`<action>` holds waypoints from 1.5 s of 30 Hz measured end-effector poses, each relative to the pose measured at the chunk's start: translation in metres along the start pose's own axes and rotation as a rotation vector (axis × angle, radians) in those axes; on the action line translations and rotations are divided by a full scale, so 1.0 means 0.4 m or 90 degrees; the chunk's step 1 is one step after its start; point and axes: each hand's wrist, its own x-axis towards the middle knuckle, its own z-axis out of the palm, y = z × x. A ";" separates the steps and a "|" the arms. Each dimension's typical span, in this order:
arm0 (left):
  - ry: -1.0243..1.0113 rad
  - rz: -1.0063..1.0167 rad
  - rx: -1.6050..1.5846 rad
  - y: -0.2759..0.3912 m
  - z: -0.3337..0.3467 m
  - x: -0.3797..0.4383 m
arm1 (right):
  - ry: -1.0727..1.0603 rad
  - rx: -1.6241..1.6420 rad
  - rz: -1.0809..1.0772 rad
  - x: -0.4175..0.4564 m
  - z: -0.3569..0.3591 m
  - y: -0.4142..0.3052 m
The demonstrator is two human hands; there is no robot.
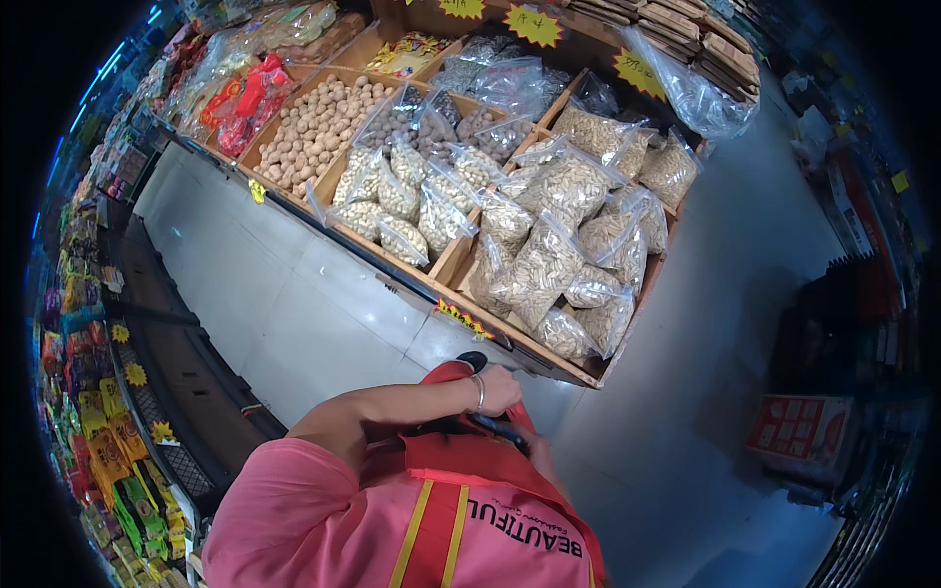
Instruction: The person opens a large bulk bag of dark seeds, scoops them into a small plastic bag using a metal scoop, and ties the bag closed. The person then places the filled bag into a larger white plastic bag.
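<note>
My left hand, with a silver bracelet at its wrist, is curled over the cloth of a red apron at waist height. Close beside it, my right hand is partly hidden by the apron and is around a dark, flat object, perhaps a phone. Ahead stands a wooden display bin divided into compartments. Its nearest compartment holds clear bags of sunflower seeds; to the left are bags of pale nuts and loose walnuts.
Shelves of packaged snacks line the left side beside black crates. A red and white carton sits at right on the tiled floor. Yellow price signs are fixed to the bin, and a clear plastic bag hangs at its far corner.
</note>
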 end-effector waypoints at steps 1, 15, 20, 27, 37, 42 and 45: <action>-0.006 -0.005 -0.010 -0.004 0.013 -0.012 | -0.005 -0.002 -0.043 0.009 0.005 -0.004; 0.023 -0.169 -0.116 -0.130 0.000 -0.195 | -0.316 -0.451 0.012 0.230 0.059 -0.166; -0.097 -0.204 -0.304 -0.302 -0.082 -0.227 | -0.503 -0.354 -0.040 0.462 -0.048 -0.386; 0.102 -0.161 -0.556 -0.568 -0.058 -0.418 | 0.080 -0.008 -0.136 1.187 -0.219 -0.620; 0.099 -0.301 -0.685 -0.698 -0.003 -0.586 | 0.621 -0.245 0.103 1.854 -0.396 -0.460; 0.114 -0.284 -0.668 -0.710 -0.017 -0.586 | 0.350 -0.120 0.131 1.891 -0.504 -0.341; 0.153 -0.303 -0.679 -0.691 -0.025 -0.577 | 0.754 -0.478 0.046 1.887 -0.387 -0.361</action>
